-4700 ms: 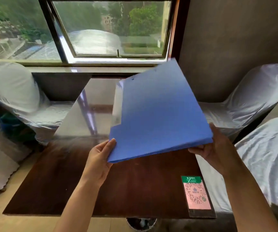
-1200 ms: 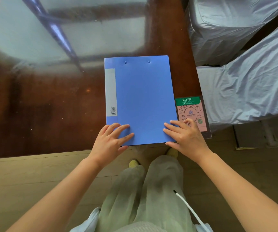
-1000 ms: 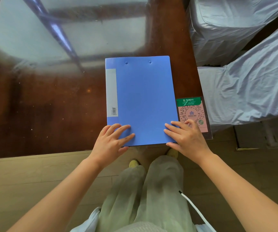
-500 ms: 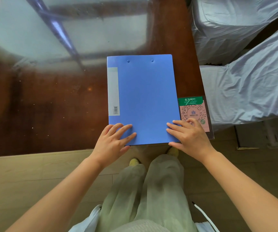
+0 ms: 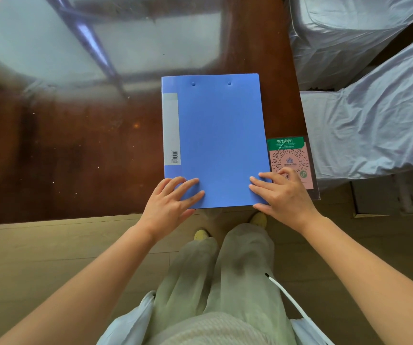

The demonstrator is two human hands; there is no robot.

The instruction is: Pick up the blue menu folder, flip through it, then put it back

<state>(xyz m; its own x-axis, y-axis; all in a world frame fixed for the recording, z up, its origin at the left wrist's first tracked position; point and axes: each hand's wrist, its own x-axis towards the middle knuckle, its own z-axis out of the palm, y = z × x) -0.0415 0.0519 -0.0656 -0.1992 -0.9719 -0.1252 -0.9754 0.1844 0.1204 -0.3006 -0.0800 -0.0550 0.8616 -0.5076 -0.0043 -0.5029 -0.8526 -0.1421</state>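
The blue menu folder (image 5: 215, 135) lies closed and flat on the dark wooden table (image 5: 76, 158), its near edge at the table's front edge. A grey spine label with a barcode runs down its left side. My left hand (image 5: 170, 207) rests flat on the folder's near left corner, fingers spread. My right hand (image 5: 282, 195) lies flat on the near right corner, fingers spread, the thumb along the folder's bottom edge. Neither hand wraps around the folder.
A pink and green QR code card (image 5: 291, 161) is stuck on the table right of the folder, partly under my right fingers. White-covered chairs (image 5: 374, 120) stand to the right. The glossy table top reflects a window at the back. My legs stand on the wooden floor below.
Earlier the folder was held up in the air by both hands; now it lies flat on the table. Over the last second the hands have stayed on its near corners, barely moving.
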